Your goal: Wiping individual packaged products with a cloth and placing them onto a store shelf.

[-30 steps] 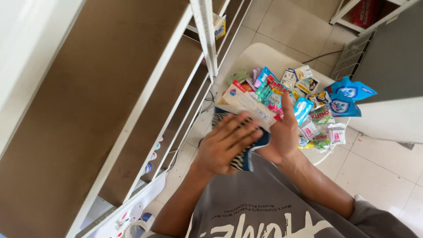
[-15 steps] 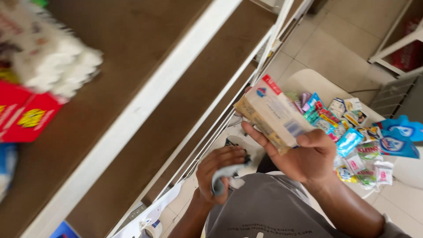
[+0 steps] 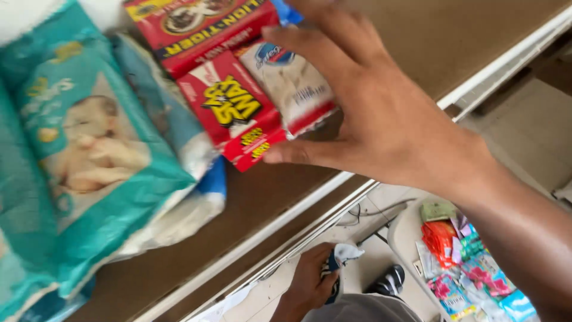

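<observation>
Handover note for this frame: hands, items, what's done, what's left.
Right hand: open, fingers spread on the beige soap pack, pressing it beside the red boxes on the brown shelf.
Left hand: low, gripping a white-and-blue cloth.
Done: soap pack sits on the shelf.
Left: many small packets lie on the white table below.

Brown white-edged shelf (image 3: 476,36), tiled floor (image 3: 536,131)
</observation>
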